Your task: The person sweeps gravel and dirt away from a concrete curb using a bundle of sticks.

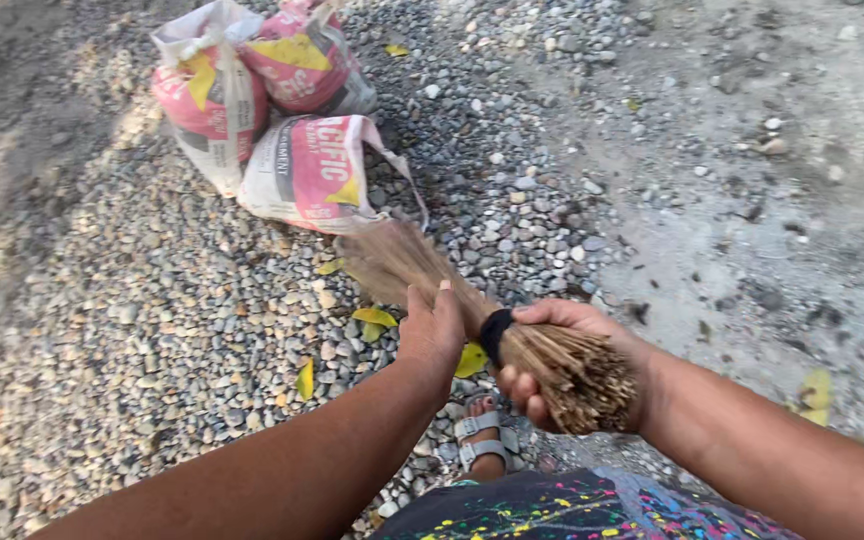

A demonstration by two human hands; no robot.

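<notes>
A stick broom point(472, 320) made of thin brown ribs is held low over the gravel point(152, 320), its bound butt at about 4 o'clock of the view and its blurred sweeping end point(392, 255) fanned out toward 11 o'clock, just short of the sacks. The right hand point(572, 350) is wrapped round the bundle beside the black band point(494, 335), its fingers point(517, 390) curled and clamped on the ribs. The left hand point(434, 325) is laid against the shaft at 9 o'clock of the band, fingers together and extended, pressed on the broom rather than closed round it. Three pink and white sacks point(282, 130) are stacked at 11 o'clock, and yellow leaves point(374, 318) are scattered among the stones under the broom. A sandalled foot point(482, 440) is seen at 6 o'clock, below the hands. A good stroke is judged to need the tips kept light on the surface, so that leaves are flicked and stones are left, with the pressure steered by the left palm and the swing kept shy of the foot and the sacks.
</notes>
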